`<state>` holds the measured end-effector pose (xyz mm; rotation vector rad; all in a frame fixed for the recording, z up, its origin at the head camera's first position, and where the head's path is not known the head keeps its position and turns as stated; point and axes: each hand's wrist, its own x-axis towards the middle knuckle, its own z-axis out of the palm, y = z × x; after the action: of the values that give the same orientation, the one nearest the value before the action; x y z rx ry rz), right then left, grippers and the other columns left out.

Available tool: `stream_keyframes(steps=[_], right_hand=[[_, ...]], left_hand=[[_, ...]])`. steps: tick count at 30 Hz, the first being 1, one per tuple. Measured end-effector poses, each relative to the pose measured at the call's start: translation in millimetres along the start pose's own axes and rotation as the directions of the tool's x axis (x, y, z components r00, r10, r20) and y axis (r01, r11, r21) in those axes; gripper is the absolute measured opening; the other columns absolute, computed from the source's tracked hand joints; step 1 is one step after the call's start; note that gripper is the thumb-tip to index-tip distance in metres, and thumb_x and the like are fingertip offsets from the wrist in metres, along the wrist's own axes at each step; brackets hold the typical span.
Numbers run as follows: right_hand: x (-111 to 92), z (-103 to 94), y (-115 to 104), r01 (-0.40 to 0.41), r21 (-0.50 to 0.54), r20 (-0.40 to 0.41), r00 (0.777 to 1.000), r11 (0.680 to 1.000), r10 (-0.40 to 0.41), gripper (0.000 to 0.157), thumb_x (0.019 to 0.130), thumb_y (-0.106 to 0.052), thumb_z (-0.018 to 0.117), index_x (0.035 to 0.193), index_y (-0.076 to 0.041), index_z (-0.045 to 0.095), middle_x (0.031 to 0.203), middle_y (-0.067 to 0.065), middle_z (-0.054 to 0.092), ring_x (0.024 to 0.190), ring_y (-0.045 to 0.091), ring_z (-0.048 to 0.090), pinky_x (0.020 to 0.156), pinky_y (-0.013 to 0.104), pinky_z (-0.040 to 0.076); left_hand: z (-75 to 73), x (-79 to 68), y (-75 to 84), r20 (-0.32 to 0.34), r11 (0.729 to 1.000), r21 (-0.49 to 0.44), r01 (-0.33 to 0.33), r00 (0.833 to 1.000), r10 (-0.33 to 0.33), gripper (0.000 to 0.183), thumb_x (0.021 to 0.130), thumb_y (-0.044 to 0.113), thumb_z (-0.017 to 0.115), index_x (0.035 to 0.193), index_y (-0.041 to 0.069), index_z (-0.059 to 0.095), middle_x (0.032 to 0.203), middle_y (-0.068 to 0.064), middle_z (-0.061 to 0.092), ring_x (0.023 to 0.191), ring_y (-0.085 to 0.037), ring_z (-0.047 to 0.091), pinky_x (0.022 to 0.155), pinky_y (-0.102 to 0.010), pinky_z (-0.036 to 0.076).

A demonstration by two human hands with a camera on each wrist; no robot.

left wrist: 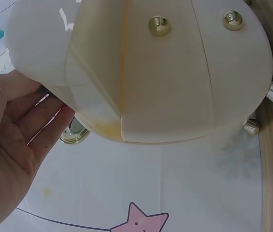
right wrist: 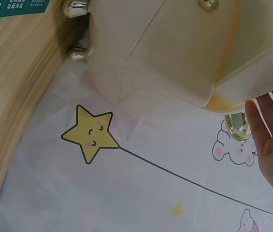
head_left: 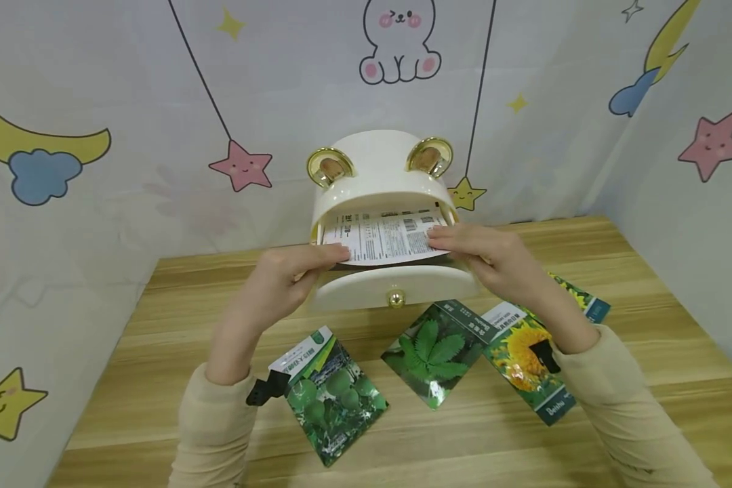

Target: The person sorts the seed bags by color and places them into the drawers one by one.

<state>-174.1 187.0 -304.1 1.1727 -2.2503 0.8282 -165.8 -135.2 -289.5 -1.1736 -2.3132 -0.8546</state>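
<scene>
Cream sleeve point(head_left: 213, 423) at the left leads to the left hand point(head_left: 274, 285), its fingers nearly straight and close together, their tips pressing on the left front corner of a white printed sheet point(head_left: 390, 237). Below that hand, a packet picturing round green fruit point(head_left: 335, 403) lies slanted on the wooden table point(head_left: 128, 366).

In the middle, the sheet lies printed side up in the mouth of a white box with gold-rimmed ears point(head_left: 381, 156), its bowed front edge above the curved front panel point(head_left: 354, 290). It looks thin and light — bendy rather than stiff, likely to buckle if shoved from one side and to crease if squeezed. Its side edges, near the front corners, seem the best hold. A glossy leaf packet point(head_left: 427, 352) lies just below the panel, and would probably slide easily.

Farther right, the right hand point(head_left: 491, 251) rests extended fingertips on the sheet's right side — I cannot tell whether its thumb is underneath. Beyond, a yellow-flower packet point(head_left: 524, 366) lies under the forearm.
</scene>
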Motion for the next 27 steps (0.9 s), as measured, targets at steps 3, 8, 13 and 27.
stream_keyframes(steps=[3,8,13,27], right_hand=[[-2.1,0.4,1.7,-0.003,-0.049,0.052,0.999,0.999,0.006,0.036,0.086,-0.002,0.057,0.119,-0.015,0.062,0.122,0.007,0.061,0.118,0.016,0.054,0.108,0.026,0.034],[0.0,-3.0,1.8,0.009,-0.079,0.099,0.995,0.997,-0.001,0.035,0.086,-0.006,0.058,0.121,-0.013,0.060,0.124,0.009,0.060,0.119,0.019,0.053,0.113,0.028,0.026],[4.6,-8.7,-1.7,-0.001,-0.117,0.187,0.982,0.993,0.023,0.034,0.090,-0.012,0.056,0.123,-0.012,0.058,0.127,0.008,0.058,0.120,0.022,0.052,0.115,0.026,0.021],[2.3,-7.5,-5.8,-0.173,-0.064,0.209,0.961,0.983,0.182,0.033,0.092,-0.018,0.052,0.124,-0.016,0.057,0.132,0.004,0.054,0.126,0.023,0.047,0.113,0.037,0.026]], left_hand=[[2.4,-0.8,-0.8,0.025,0.999,0.054,-0.004,1.000,0.002,0.024,0.083,0.006,0.063,0.106,0.011,0.069,0.107,-0.003,0.069,0.105,-0.019,0.064,0.094,-0.031,0.048],[5.5,-0.6,-1.7,0.033,0.993,0.116,-0.003,0.999,-0.001,0.023,0.083,0.013,0.065,0.105,0.011,0.070,0.109,-0.003,0.069,0.105,-0.019,0.063,0.102,-0.038,0.042],[6.8,-0.3,-2.7,0.022,0.989,0.145,-0.001,1.000,-0.003,0.021,0.081,0.016,0.067,0.101,0.010,0.071,0.107,-0.004,0.069,0.103,-0.018,0.065,0.102,-0.037,0.042],[6.8,-1.7,-3.5,0.027,0.993,0.085,0.083,0.996,-0.086,0.025,0.084,0.015,0.064,0.108,0.009,0.068,0.112,-0.005,0.067,0.110,-0.021,0.061,0.103,-0.037,0.041]])
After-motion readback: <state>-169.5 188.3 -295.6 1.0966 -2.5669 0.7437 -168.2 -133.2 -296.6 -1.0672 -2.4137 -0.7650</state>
